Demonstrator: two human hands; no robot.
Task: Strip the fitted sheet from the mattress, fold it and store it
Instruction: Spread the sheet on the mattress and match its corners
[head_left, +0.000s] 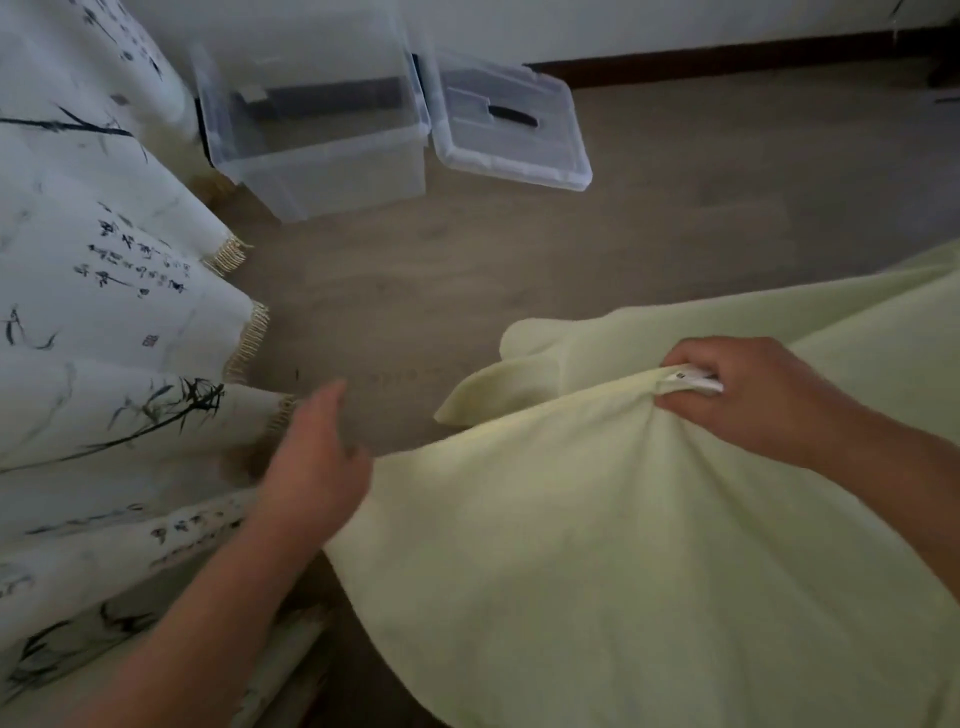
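My right grip (753, 400) is closed tight on a bunched fold of the pale yellow-green fitted sheet (571, 545), thumb and curled fingers pinching the cloth together with a small white label (696, 382) that pokes out between them. From that pinch the sheet fans out in soft creases, draping down towards me and away to my right, so that it hides the floor on that side. A loose flap of it sticks out to the left of my knuckles, above the bare floor. My left grip (317, 457) is wide and holds nothing: the fingers are stretched forward, blurred, just beside the sheet's left edge, and I cannot tell whether the heel of the hand touches the cloth. Under it lies the wooden floor (519, 249). Along the floor's left edge hangs a white printed cloth (104, 291) with black ink bamboo and lines of writing, its hem trimmed with a pale fringe (228, 254). At the floor's far side, close to the wall, a clear plastic storage box (322, 156) stands open. Its lid (511, 135) lies just beside it on the right, touching or almost touching the box's side. A dark skirting board (727, 54) runs along the foot of the wall behind them.
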